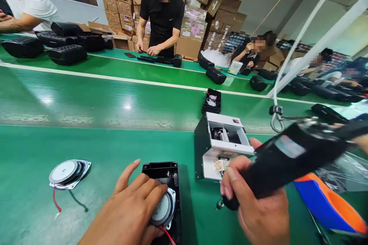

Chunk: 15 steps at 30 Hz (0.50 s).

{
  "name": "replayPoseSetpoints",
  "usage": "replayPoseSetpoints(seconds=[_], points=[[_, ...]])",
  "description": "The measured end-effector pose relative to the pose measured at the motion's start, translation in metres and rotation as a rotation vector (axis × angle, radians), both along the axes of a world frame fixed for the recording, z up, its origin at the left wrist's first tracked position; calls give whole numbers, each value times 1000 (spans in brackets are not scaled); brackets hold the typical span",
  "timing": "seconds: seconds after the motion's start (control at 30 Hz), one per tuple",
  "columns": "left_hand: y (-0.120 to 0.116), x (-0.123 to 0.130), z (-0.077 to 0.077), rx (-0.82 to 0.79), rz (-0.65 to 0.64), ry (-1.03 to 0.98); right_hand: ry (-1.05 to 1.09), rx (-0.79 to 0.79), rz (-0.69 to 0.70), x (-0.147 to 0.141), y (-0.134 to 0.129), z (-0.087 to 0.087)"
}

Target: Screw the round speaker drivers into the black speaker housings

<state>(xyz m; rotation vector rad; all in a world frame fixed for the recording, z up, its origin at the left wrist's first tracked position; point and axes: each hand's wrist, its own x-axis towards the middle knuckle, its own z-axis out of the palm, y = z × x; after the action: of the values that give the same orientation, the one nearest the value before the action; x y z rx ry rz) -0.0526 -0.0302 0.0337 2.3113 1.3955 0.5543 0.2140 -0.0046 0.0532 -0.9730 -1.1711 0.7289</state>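
Note:
My left hand [130,208] rests flat on a round speaker driver [164,209] seated in a black plastic housing [162,172] on the green belt. My right hand [257,206] grips a black electric screwdriver [287,160] that hangs from a white cable [304,32]; its tip points down beside the housing. A white screw-feeder box [222,143] stands just behind my right hand. A loose speaker driver [69,172] with red and black wires lies to the left.
Another black housing [212,101] lies further up the belt. A blue and orange object [327,203] sits at the right edge. Black speaker shells [67,53] pile up at the far left. Several people work across the belt; cardboard boxes [218,4] stack behind.

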Motion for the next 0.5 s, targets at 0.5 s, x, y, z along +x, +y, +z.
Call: replayPoseSetpoints(seconds=[0.5], points=[[-3, 6, -31, 131, 34, 126, 225, 173, 256, -76, 20, 19]])
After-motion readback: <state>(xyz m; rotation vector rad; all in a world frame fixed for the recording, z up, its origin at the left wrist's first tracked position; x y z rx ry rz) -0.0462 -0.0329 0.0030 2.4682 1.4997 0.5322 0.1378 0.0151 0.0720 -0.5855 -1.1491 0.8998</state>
